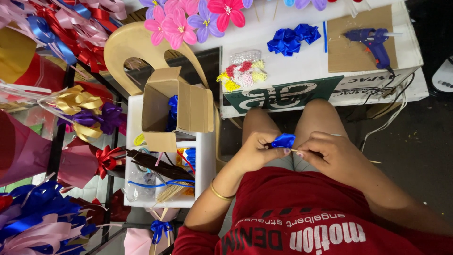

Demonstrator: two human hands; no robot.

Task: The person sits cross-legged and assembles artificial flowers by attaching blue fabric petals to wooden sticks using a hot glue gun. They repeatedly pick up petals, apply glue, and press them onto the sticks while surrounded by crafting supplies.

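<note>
Our left hand (257,151) pinches a blue ribbon petal (283,140); our right hand (325,153) grips its thin stick (295,150). Left of centre, the open cardboard box (163,106) holds blue ribbon (partly hidden).

Both hands (292,151) pinch a blue ribbon flower (283,140), seemingly on a stick (293,150).

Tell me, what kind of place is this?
Probably a small craft workspace for making ribbon flowers. A blue glue gun lies on the white table, finished pink and purple ribbon flowers sit nearby, and both hands shape a blue ribbon piece.
</note>
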